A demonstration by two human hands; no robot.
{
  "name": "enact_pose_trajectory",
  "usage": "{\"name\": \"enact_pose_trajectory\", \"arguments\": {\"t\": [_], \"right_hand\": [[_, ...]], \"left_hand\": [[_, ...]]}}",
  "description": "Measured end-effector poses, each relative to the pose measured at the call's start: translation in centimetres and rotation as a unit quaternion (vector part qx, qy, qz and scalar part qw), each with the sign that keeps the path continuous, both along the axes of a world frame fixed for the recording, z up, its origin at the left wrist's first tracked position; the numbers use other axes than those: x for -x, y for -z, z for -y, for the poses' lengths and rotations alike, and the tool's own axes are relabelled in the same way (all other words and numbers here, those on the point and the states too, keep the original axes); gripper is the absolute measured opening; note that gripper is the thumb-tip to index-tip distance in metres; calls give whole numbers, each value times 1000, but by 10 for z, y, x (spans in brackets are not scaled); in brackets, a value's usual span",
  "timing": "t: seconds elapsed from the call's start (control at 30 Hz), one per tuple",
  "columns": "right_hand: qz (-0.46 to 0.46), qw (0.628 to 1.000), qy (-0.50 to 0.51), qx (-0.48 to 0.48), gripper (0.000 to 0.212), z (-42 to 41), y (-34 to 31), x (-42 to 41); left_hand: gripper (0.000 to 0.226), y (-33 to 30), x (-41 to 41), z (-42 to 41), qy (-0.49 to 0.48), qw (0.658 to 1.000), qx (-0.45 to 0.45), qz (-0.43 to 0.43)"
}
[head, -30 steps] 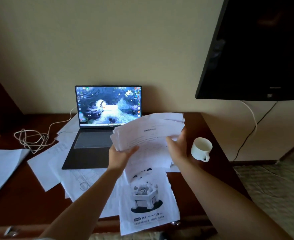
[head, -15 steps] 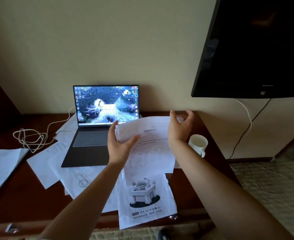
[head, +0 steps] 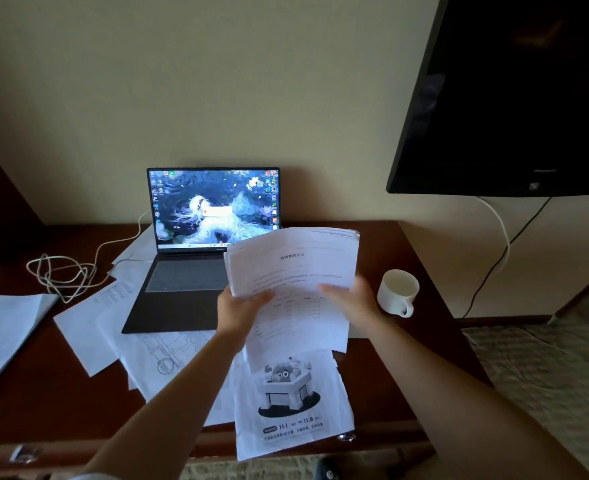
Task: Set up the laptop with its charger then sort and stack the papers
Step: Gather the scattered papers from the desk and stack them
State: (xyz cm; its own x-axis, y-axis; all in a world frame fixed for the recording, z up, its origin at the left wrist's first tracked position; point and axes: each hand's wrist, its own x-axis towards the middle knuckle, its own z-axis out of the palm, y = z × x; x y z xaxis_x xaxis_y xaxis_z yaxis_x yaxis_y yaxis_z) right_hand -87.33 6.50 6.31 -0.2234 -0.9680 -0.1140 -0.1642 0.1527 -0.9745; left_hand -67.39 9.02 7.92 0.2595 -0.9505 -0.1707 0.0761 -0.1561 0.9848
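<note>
Centre frame: the left hand and right hand are gripping the paper stack by its near edge, fingers curled beneath, apparently. The stack's long axis is running away from the hands, toward the laptop; loose sheets are lying directly below.

White ceramic mug upright near right end of dark brown wooden desk, handle toward the viewer. Black flat-screen television on cream wall, 2 cables, 1 white, 1 black, hanging below it. Patterned beige carpet at right.
</note>
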Motion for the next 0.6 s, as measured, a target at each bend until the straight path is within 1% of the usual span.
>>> {"name": "enact_pose_trajectory", "arguments": {"t": [0.03,0.1,0.13,0.17,0.23,0.27,0.37,0.43,0.47,0.53,0.6], "right_hand": [[-10,1000,6,-7,31,-5,6,1],[-30,996,72,35,22,-18,11,-1],[-39,993,95,53,24,-24,13,-4],[-43,993,98,54,29,-30,15,-9],[-52,995,78,30,41,-39,26,-16],[-62,995,79,25,42,-40,32,-17],[-87,990,109,27,38,-42,35,-16],[-107,991,82,-7,45,-43,37,-16],[-136,989,53,-27,47,-45,40,-16],[-187,981,24,-36,43,-49,45,-18],[-201,979,33,-9,40,-55,47,-25]], "left_hand": [[25,6,-1,-1,-2,1000,-11,-3],[17,17,-1,-4,-20,1000,-10,-19],[15,22,0,-6,-26,999,-12,-25],[15,29,1,-9,-21,999,-22,-24],[17,38,8,-15,-2,998,-52,-19],[17,40,12,-16,-2,998,-57,-22],[16,38,21,-13,-17,999,-34,-23],[19,42,19,-11,-9,999,-49,-7],[23,47,18,-11,1,997,-71,7],[28,59,13,-13,22,992,-117,43],[28,66,9,-17,8,991,-112,67]]}}
